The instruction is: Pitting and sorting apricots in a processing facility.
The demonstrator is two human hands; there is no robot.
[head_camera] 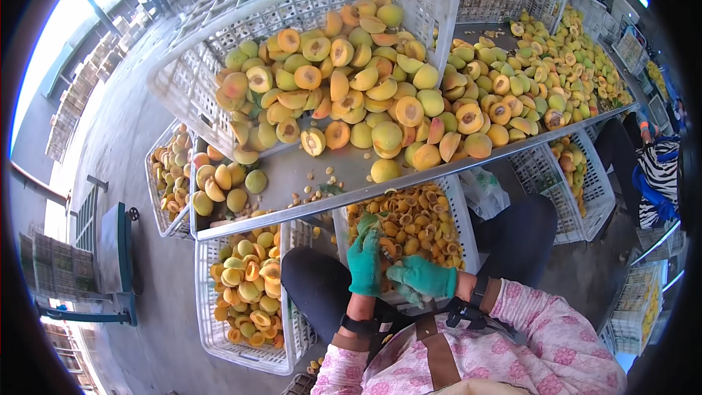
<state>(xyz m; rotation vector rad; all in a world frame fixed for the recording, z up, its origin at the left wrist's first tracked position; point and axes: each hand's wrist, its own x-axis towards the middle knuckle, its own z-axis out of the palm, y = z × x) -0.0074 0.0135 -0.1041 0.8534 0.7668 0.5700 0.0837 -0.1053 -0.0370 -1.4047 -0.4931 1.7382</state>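
My left hand (364,260), in a green glove, is closed around a piece of orange fruit (388,247), seen only in part between the fingers. Close beside it, my right hand (425,277), also gloved, is curled around a small tool whose shape is mostly hidden. Both hands are over a white plastic crate (466,230) between my knees, which holds many hollowed fruit halves (419,214). Above them stands a metal table (329,203) heaped with halved and whole apricot-like fruit (351,99), part of it spilling from a tipped white crate (449,22).
A crate of fruit halves (202,307) stands by my left knee, another (156,203) at the table's left end. A crate (598,219) lies beyond my right knee, near a seated co-worker's leg (620,148). A platform scale (112,247) stands far left.
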